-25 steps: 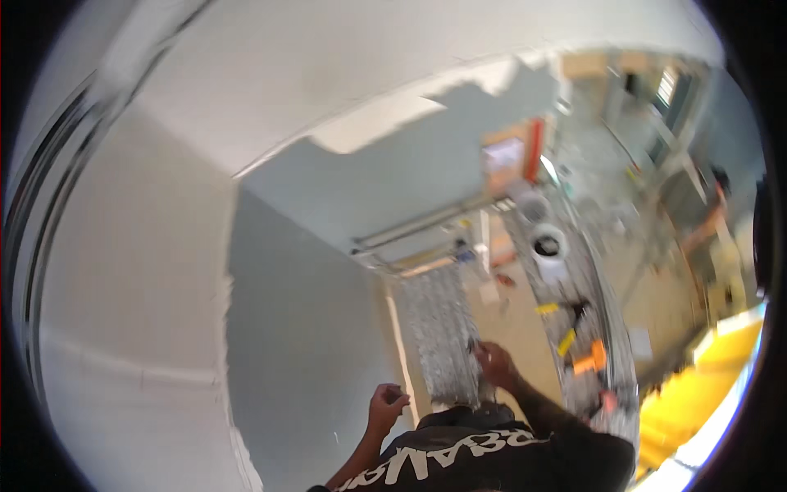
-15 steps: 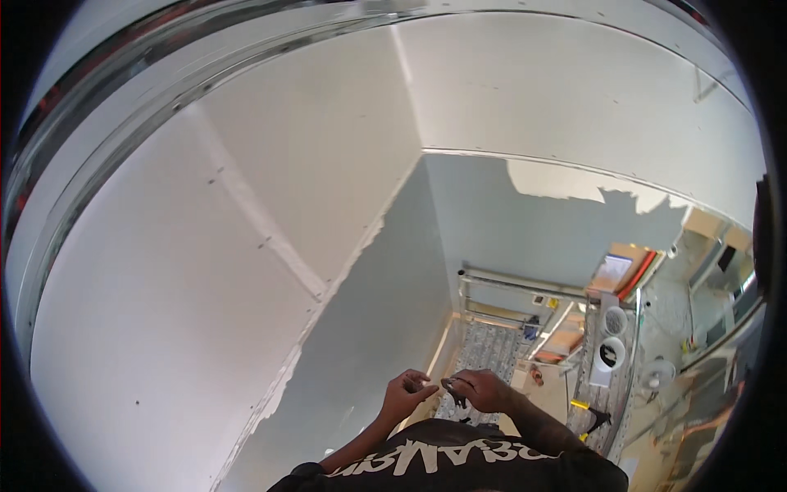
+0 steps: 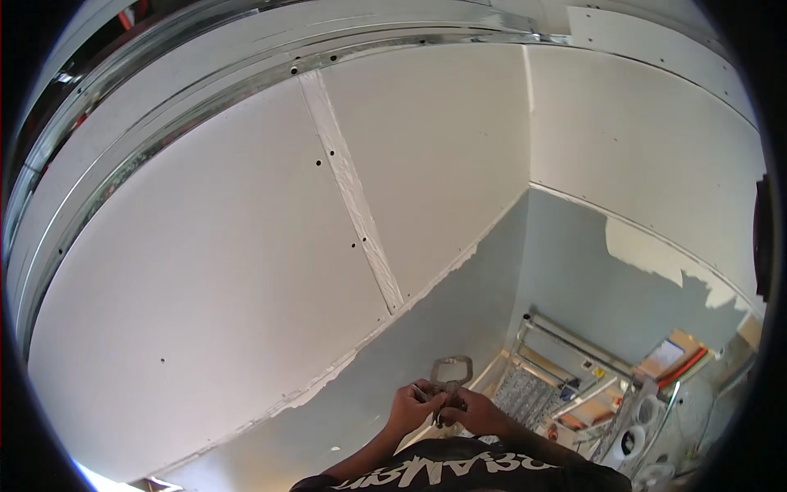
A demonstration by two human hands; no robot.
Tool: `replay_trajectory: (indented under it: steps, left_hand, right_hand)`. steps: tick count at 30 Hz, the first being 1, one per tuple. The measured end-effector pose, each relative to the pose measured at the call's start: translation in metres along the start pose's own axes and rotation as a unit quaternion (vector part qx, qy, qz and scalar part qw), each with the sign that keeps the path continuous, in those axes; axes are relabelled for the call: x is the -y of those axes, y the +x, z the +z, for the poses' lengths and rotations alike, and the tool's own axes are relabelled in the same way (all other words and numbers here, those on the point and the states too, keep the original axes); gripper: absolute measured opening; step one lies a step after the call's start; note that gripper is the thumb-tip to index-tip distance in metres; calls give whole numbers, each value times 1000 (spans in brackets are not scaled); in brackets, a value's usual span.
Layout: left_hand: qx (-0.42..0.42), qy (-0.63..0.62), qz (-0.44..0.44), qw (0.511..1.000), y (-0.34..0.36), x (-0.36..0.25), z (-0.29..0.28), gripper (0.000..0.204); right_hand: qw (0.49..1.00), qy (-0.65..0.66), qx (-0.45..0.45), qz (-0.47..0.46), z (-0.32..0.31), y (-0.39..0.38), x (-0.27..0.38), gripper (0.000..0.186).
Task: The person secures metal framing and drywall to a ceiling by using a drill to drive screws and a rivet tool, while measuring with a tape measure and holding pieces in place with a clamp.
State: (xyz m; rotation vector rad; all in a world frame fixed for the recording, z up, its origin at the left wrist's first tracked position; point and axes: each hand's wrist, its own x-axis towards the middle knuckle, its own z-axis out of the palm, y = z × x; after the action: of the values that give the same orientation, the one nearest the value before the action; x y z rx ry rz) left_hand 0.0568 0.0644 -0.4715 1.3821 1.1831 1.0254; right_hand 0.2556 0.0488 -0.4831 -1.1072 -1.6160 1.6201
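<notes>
My left hand (image 3: 410, 410) and my right hand (image 3: 479, 412) meet in front of my chest, both closed with fingers bent. A grey metal tool with a squarish loop (image 3: 470, 369) rises from between them. Its lower part lies in the fingers of my right hand, partly hidden. My left fingertips press together right against the tool; whether they also hold something small I cannot make out.
White boards (image 3: 229, 246) with a pale joint strip (image 3: 348, 184) and dark screw holes slope overhead. Below them is a blue-grey wall (image 3: 410, 336). At lower right stand a metal scaffold rail (image 3: 578, 348), a speckled platform (image 3: 525, 394) and white round tubs (image 3: 633, 440).
My view has swung, so the boards and scaffold sit further right. My hands, apart before, have come together, and the tool's squarish loop now shows above them.
</notes>
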Motion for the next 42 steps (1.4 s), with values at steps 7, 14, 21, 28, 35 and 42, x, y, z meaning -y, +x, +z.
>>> replay_trajectory:
  steps: [7, 14, 21, 28, 35, 42]
  left_hand:
    - [-11, 143, -14, 990, 32, -24, 62, 33]
    - [-51, 209, -64, 974, 54, -37, 106, 42]
    - [-125, 86, -159, 976, 23, -28, 130, 46]
    - [-161, 82, -162, 970, -14, -41, 132, 47]
    - [-130, 145, -154, 969, -70, -44, 101, 48]
    - [-132, 212, -153, 956, -113, -48, 44, 51]
  right_hand:
    - [1000, 10, 7, -16, -72, 8, -2, 43]
    - [993, -18, 41, -105, -133, 35, -50, 46]
    - [963, 26, 263, -53, -149, 33, -32, 41]
    - [940, 5, 321, -114, -128, 30, -31, 37]
    - [925, 91, 365, -44, -101, 24, -30, 32]
    - [962, 101, 253, 0, -37, -6, 21, 26]
